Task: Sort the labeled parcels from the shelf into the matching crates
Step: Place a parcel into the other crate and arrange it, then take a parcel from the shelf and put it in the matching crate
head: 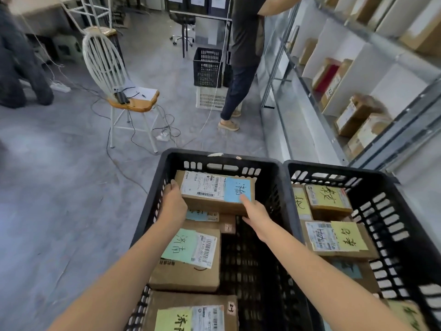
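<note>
Crate [191, 154], parcel [210, 191] between left hand [173, 206], right hand [256, 215]

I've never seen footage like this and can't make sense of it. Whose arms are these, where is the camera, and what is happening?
There is no machine here. A person wears one camera on the head, looking forward and down, so the two bare arms are their own. The left hand and right hand grip the two ends of a cardboard parcel with a blue note, inside the left black crate, over other labelled parcels. The right black crate beside it holds yellow-noted parcels. On the right stands the shelf with more boxes, where another person reaches up. A white chair stands on the floor.
</note>
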Demonstrator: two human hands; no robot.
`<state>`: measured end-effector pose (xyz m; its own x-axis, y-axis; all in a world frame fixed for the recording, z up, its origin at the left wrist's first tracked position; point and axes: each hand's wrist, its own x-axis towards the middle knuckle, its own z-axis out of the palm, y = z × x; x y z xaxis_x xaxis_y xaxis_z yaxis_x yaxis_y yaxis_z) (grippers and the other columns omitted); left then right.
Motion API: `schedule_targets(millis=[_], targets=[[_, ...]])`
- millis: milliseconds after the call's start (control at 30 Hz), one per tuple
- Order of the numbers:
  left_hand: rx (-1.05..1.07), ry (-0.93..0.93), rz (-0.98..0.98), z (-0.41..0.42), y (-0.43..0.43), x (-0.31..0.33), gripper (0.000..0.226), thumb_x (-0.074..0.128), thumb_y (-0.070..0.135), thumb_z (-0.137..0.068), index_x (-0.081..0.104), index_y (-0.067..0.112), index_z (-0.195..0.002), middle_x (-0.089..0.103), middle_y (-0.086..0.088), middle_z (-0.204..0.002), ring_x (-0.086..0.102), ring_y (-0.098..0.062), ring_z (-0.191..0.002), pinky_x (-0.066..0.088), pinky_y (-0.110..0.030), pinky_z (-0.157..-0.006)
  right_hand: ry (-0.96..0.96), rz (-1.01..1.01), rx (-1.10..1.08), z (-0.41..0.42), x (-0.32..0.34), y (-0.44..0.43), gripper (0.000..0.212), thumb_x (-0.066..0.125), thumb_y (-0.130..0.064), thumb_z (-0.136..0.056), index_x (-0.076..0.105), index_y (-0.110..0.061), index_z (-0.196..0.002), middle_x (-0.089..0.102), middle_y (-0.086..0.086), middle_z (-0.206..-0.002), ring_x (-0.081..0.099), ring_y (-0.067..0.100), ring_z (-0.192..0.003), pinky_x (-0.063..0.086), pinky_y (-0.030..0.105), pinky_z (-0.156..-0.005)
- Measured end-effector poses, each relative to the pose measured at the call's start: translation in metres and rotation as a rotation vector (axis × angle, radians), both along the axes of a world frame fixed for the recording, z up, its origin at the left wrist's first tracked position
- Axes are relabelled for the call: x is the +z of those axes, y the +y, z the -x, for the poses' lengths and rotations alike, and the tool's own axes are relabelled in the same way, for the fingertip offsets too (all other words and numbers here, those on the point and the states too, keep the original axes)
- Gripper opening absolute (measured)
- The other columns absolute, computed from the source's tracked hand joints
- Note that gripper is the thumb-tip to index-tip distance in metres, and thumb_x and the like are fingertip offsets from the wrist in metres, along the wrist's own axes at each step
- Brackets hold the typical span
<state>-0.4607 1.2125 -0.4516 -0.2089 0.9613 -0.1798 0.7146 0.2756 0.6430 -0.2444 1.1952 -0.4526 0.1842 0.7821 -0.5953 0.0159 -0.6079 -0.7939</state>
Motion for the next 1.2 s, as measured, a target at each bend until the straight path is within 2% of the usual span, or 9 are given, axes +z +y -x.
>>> schedule_targets(millis=[133,300,367,500,667,800,900,1033,1200], targets=[[-0.059,0.040,-0.008,-0.004,0.003,-0.002,0.046,0.044,-0.008,-0.091,0.043,-0.005,-0.136,0.038,-0.026,-0.144,0.040,-0.042,-0.130,0.039,-0.050,-0.106,-0.108,-0.025,0.048,0.003,0.006,-0.002,0.054,0.038,-0.049,-0.104,0.038,-0.022,-0.151,0.051,0.001,-0.144,0.048,0.020,-0.127,0.039,0.044,-0.113],[-0.295,0.071,-0.094,-0.024,-0.005,0.014,0.046,0.044,0.003,-0.097,0.042,-0.003,-0.142,0.030,-0.025,-0.155,0.028,-0.040,-0.143,0.028,-0.048,-0.117,-0.367,-0.097,0.165,0.001,0.018,-0.011,0.067,0.033,-0.052,-0.104,0.017,-0.016,-0.159,0.033,0.006,-0.159,0.032,0.023,-0.145,0.027,0.034,-0.114],[-0.397,0.037,-0.155,-0.037,-0.010,0.026,0.045,0.043,0.006,-0.100,0.041,-0.004,-0.144,0.033,-0.022,-0.155,0.029,-0.036,-0.145,0.025,-0.043,-0.119,-0.451,-0.205,0.198,-0.005,0.032,-0.013,0.065,0.038,-0.048,-0.104,0.019,-0.017,-0.158,0.031,0.006,-0.160,0.031,0.021,-0.145,0.028,0.029,-0.110],[-0.556,0.007,-0.295,-0.065,-0.026,0.059,0.048,0.041,0.015,-0.105,0.034,0.003,-0.150,0.035,-0.011,-0.157,0.028,-0.020,-0.146,0.019,-0.028,-0.118,-0.669,-0.405,0.238,-0.028,0.079,-0.029,0.060,0.043,-0.044,-0.103,0.028,-0.019,-0.156,0.030,0.000,-0.161,0.029,0.016,-0.146,0.026,0.031,-0.114],[-0.699,-0.035,-0.461,-0.118,-0.048,0.112,0.050,0.045,0.019,-0.104,0.034,0.007,-0.151,0.037,-0.009,-0.156,0.028,-0.018,-0.145,0.015,-0.026,-0.118,-0.963,-0.563,0.270,-0.086,0.128,-0.076,0.049,0.044,-0.036,-0.105,0.036,-0.022,-0.151,0.028,-0.004,-0.161,0.021,0.014,-0.150,0.018,0.023,-0.112],[-0.880,-0.010,-0.620,-0.179,-0.081,0.153,0.046,0.053,0.016,-0.100,0.044,0.002,-0.143,0.048,-0.015,-0.143,0.039,-0.022,-0.132,0.020,-0.019,-0.107,-1.189,-0.578,0.195,-0.143,0.166,-0.137,0.048,0.049,-0.034,-0.103,0.041,-0.016,-0.146,0.036,-0.001,-0.153,0.033,0.019,-0.142,0.022,0.027,-0.112],[-0.983,-0.029,-0.656,-0.229,-0.113,0.184,0.054,0.053,0.024,-0.101,0.035,0.008,-0.149,0.039,-0.009,-0.152,0.034,-0.020,-0.141,0.021,-0.020,-0.112,-1.290,-0.541,0.069,-0.185,0.197,-0.191,0.050,0.050,-0.036,-0.102,0.038,-0.019,-0.148,0.034,0.000,-0.156,0.029,0.020,-0.146,0.022,0.035,-0.118],[-1.148,-0.084,-0.698,-0.299,-0.172,0.223,0.057,0.050,0.030,-0.101,0.031,0.013,-0.152,0.031,-0.003,-0.159,0.027,-0.016,-0.147,0.021,-0.029,-0.120,-1.387,-0.490,-0.065,-0.234,0.243,-0.273,0.054,0.050,-0.037,-0.101,0.037,-0.014,-0.148,0.034,0.003,-0.157,0.029,0.020,-0.146,0.020,0.027,-0.114],[-1.298,-0.155,-0.796,-0.372,-0.258,0.259,0.059,0.050,0.033,-0.102,0.029,0.015,-0.153,0.027,0.000,-0.161,0.026,-0.015,-0.147,0.022,-0.031,-0.119,-1.494,-0.412,-0.222,-0.280,0.299,-0.382,0.050,0.048,-0.035,-0.102,0.038,-0.011,-0.145,0.033,0.008,-0.156,0.030,0.028,-0.143,0.029,0.039,-0.114]])
